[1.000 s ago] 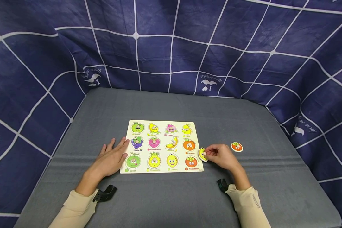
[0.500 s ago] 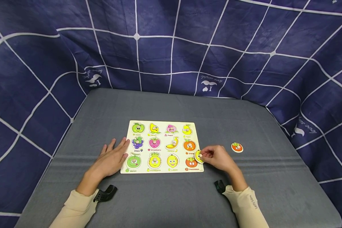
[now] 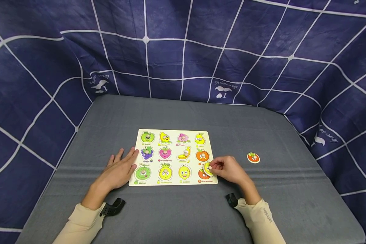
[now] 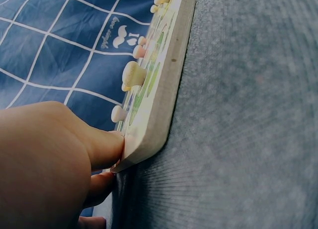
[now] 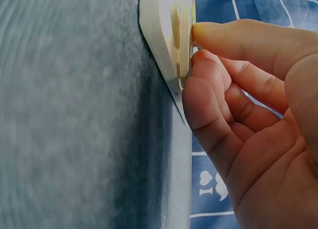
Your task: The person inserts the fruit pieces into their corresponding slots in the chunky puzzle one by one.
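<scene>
A wooden fruit peg-puzzle board point(image 3: 174, 162) lies flat on the grey surface, with knobbed pieces in most of its places. My left hand point(image 3: 119, 171) rests at the board's left edge with fingers extended; in the left wrist view, the thumb point(image 4: 107, 147) touches the board's corner. Over the right part of the board, my right hand point(image 3: 230, 169) pinches a yellow lemon puzzle piece point(image 3: 206, 169) by its knob. That piece is tilted and partly covers the persimmon picture point(image 3: 203, 175). The lemon picture point(image 3: 184, 172), without a knob, shows to its left.
A red-orange persimmon puzzle piece point(image 3: 253, 158) lies on the grey cloth point(image 3: 177, 213) to the right of the board. Behind and at both sides hangs a dark blue curtain point(image 3: 164, 57) with white grid lines.
My right hand has carried the lemon puzzle piece leftward, from the board's right edge to over the persimmon picture. The left hand and the board have stayed put.
</scene>
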A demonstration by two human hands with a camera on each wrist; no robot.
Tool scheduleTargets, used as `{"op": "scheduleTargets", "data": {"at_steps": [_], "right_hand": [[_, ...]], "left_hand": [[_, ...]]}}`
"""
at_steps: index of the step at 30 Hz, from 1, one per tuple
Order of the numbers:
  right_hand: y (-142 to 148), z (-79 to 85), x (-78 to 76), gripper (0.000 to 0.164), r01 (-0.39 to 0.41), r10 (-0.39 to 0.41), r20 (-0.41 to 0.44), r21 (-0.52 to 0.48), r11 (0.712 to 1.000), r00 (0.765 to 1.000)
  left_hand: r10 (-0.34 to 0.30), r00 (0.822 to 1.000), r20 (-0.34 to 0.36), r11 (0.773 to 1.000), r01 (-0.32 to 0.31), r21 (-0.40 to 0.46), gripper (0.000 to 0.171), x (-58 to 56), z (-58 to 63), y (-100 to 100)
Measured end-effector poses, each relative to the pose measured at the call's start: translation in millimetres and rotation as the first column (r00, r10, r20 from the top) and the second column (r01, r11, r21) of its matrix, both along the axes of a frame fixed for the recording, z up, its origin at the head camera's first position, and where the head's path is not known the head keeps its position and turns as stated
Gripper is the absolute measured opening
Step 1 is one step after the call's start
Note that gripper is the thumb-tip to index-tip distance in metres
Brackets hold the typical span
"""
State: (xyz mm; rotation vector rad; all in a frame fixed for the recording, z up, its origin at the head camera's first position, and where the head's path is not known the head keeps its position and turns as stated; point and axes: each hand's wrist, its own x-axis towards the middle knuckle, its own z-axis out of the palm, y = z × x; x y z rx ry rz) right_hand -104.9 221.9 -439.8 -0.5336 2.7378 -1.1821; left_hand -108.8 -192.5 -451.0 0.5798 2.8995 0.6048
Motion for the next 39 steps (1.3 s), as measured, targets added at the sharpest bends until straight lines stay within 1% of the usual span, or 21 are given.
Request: {"op": "scheduleTargets", "data": {"at_steps": [8, 18, 30, 39], "right_hand": [[-8, 0.7, -0.8, 0.007, -0.015, 0.015, -0.004, 0.014, 1.000, 1.000], [-18, 1.1, -1.5, 0.007, -0.043, 0.043, -0.016, 0.006, 0.999, 0.999], [-31, -1.0, -1.3, 0.010, -0.079, 0.079, 0.013, 0.029, 0.996, 0.997], [-38, 0.0, -2.5, 0.009, -0.117, 0.118, -0.025, 0.043, 0.992, 0.993]], "left_hand": [[0.001, 1.000, -0.006, 1.000, -0.001, 0.005, 0.055, -0.2, -1.4, 0], [0.007, 1.000, -0.006, 1.000, -0.007, 0.009, 0.055, -0.2, -1.2, -1], [0.006, 1.000, -0.004, 1.000, -0.006, 0.006, 0.056, -1.0, -2.1, 0], [0.004, 1.000, -0.013, 1.000, -0.004, 0.008, 0.056, 0.1, -3.0, 0]]}}
